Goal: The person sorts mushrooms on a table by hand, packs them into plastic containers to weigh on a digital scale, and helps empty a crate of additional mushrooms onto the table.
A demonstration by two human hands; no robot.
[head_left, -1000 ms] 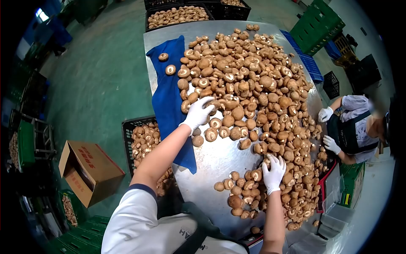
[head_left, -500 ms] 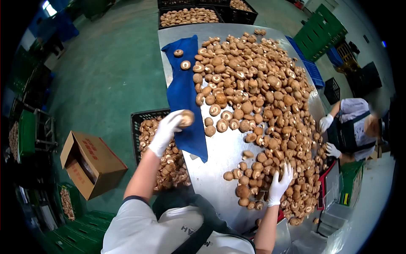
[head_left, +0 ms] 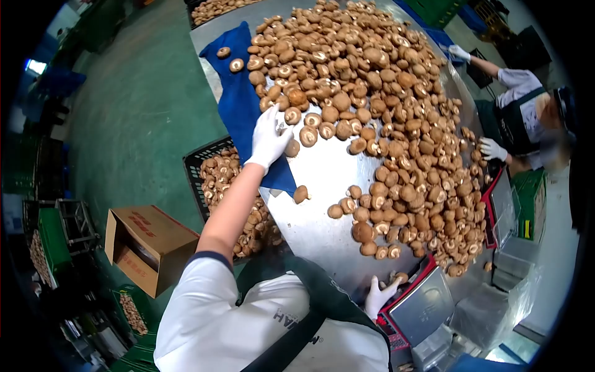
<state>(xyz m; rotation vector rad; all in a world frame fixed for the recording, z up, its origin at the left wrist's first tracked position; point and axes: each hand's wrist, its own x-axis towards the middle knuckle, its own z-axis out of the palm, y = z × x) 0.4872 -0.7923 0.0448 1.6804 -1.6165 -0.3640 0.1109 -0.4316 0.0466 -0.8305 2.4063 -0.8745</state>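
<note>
My left hand point(head_left: 270, 140), in a white glove, reaches over the edge of a blue cloth point(head_left: 238, 102) on the metal table. Its fingers are apart, and a brown shiitake mushroom point(head_left: 292, 147) lies beside its fingertips. Another mushroom point(head_left: 301, 194) rests by the cloth's near corner. My right hand point(head_left: 380, 296), gloved too, is low at the table's near side next to a red-edged scale point(head_left: 424, 304). Thumb and fingers are spread, with a mushroom point(head_left: 401, 277) just beyond them. A large heap of shiitake mushrooms point(head_left: 396, 124) covers the table's middle and right.
A black crate point(head_left: 197, 180) of mushrooms stands below the table's left edge. On the green floor sits an open cardboard box point(head_left: 152, 245). Across the table a co-worker's gloved hands point(head_left: 493, 149) are at the heap's edge and a blue crate. Two mushrooms point(head_left: 230, 59) lie on the cloth.
My left hand has let go of the mushroom it held and moved toward the heap. My right hand has moved from the heap down toward the scale. The view has shifted; a co-worker's hand moved away.
</note>
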